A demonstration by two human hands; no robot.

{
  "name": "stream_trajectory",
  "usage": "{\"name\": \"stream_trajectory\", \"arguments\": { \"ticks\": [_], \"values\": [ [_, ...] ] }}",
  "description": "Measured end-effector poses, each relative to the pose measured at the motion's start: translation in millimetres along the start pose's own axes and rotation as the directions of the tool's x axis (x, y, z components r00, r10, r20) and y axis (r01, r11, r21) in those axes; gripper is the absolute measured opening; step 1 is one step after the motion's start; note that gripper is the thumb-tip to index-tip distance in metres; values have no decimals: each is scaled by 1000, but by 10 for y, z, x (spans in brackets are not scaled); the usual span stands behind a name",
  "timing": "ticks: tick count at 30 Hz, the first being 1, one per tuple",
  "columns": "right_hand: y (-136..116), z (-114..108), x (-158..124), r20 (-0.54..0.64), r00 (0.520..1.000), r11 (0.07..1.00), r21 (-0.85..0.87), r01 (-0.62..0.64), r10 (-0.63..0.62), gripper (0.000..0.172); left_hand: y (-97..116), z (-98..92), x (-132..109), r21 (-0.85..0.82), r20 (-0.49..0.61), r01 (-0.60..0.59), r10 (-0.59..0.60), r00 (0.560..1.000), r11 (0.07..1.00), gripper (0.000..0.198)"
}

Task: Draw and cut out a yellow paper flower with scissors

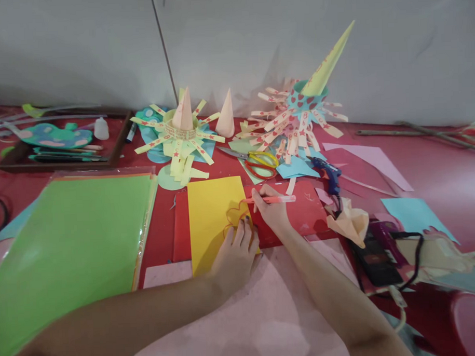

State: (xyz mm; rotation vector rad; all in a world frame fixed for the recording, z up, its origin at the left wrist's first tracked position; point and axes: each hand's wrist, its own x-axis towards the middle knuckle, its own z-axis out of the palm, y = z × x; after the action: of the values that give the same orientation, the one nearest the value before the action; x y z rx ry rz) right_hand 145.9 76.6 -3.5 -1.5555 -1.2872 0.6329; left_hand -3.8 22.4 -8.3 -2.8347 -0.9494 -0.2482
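Right grip (270,208) pinches an orange pen (273,199) over the yellow paper (211,215) on the red desk (436,176); left grip (234,256) presses flat, fingers spread. Beyond, a wooden tray (115,151) holds paper cutouts (55,136), pencils and a small white bottle (100,129).

2 bare forearms — dark-painted nails, no sleeves

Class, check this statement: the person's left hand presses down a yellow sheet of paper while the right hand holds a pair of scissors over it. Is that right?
Not quite. The left hand does press on the yellow sheet, but the right hand holds an orange-pink pen, not scissors. The scissors, with yellow and red handles, lie untouched on the table beyond the sheet. The head view shows this.
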Motion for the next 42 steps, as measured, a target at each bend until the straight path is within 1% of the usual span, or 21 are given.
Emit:
{"name": "stream_trajectory", "arguments": {
  "ticks": [4, 8, 11, 16, 20, 22, 27, 30, 33, 35, 37, 38, 39, 40, 41, 42],
  "values": [
    [-5, 11, -1, -80, 996, 999, 13, -49, 50, 38, -7, 2, -4, 2, 12, -12, 12, 1000, 1000, 50],
    [9, 4, -9, -118, 992, 999, -2, -42, 42, 38, -11, 13, -5, -17, 24, -8, 9, 1000, 1000, 50],
    [28, -6, -21, -113, 993, 1000, -17, -17, 15, 37, -8, 10, 1, -20, 22, -8, 9, 1000, 1000, 50],
    [8, -4, -31, -40, 999, 997, -74, 25, -28, 37, -7, 0, 7, -4, 7, -14, 14, 1000, 1000, 48],
    [-14, 10, -21, -110, 994, 996, -86, 17, -26, 37, -7, 15, -1, 0, -5, -8, 8, 1000, 1000, 49],
    [-7, 12, -11, -142, 990, 999, -48, 0, -7, 38, -4, 19, -4, 1, -7, -6, 6, 1000, 1000, 49],
    [16, 0, 10, -182, 980, 988, 148, -47, 74, 38, -8, 11, 0, 13, -11, -9, 9, 1000, 1000, 51],
    [12, -9, 25, -220, 974, 987, 159, -23, 58, 35, -23, 21, 6, 0, 18, -16, 16, 1000, 1000, 52],
    [19, -1, 47, -266, 964, 982, 186, 31, 20, 23, -40, 35, 6, -22, 14, -5, 5, 1000, 1000, 49],
    [37, 17, 60, -242, 970, 971, 232, 58, 0, 20, -42, 29, 4, -31, -28, -17, 16, 999, 999, 44],
    [59, 40, 64, -192, 981, 956, 287, 56, 0, 20, -34, -8, 10, -76, -55, -114, 110, 992, 991, 37],
    [69, 51, 63, -170, 985, 949, 311, 47, 7, 20, -28, -42, 21, -126, -45, -175, 170, 984, 977, 34],
    [77, 59, 59, -149, 989, 944, 329, 38, 12, 20, -25, -88, 38, -194, -10, -212, 214, 977, 958, 30],
    [82, 62, 54, -133, 991, 942, 334, 34, 12, 20, -26, -143, 64, -275, 46, -206, 227, 973, 939, 28],
    [82, 62, 46, -119, 993, 947, 318, 35, 3, 20, -34, -205, 98, -354, 127, -130, 185, 974, 926, 28],
    [77, 58, 38, -113, 994, 959, 280, 42, -11, 20, -52, -270, 139, -414, 223, 7, 94, 970, 910, 28]
  ]
}}
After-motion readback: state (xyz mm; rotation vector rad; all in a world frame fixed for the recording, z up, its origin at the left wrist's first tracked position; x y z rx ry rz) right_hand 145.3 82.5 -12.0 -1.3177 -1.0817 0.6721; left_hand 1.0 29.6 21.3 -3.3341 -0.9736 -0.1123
